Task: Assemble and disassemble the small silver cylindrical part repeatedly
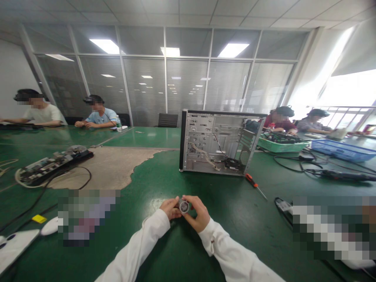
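Note:
Between the fingertips of both hands is a small round clear container [184, 206], its round end facing me. Small dark bits show inside; they are too small to name. My left hand [170, 208] grips its left side, fingers closed. My right hand [200, 213] curves around the right side, thumb and fingers closed on the rim. Beyond them, an open computer case [226, 169] stands upright on the green table [158, 184], with loose wires [202, 154] and a black fan [233, 163] inside. A red-and-black screwdriver [255, 185] lies by its lower right corner.
At the left lies a long circuit-board assembly [55, 164] with cables, near a white mouse [50, 226] and a yellow slip [39, 219]. Green [283, 147] and blue baskets [343, 152] stand to the right beside tangled black cables [302, 169]. Several people sit around the table.

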Available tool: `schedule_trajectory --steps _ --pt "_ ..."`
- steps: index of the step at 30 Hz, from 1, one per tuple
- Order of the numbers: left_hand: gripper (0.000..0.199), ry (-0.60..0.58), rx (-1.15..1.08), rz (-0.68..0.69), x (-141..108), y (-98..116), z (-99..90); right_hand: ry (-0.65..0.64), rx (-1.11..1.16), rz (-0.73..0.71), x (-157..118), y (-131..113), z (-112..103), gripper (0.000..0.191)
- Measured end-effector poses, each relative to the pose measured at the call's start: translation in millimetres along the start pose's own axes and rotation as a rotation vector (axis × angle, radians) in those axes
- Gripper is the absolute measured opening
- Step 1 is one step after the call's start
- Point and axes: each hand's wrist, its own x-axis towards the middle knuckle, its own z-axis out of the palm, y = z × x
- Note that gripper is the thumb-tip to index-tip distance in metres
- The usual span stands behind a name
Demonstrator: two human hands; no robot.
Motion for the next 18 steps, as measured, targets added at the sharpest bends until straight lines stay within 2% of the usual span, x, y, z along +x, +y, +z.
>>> schedule_trajectory --steps 7,12,18 --pt "0.024 -0.043 -0.232 -0.091 -13 5 -1.6 0.115 0.021 0.168 -1 11 2 0.046" --pt "0.023 -0.045 -0.245 0.071 -11 -1 -3.8 0.236 0.134 0.300 -2 24 9 0.045" --pt "0.047 -0.049 -0.107 0.284 -4 -14 -4.8 0.294 0.279 0.456 -3 33 12 0.045"
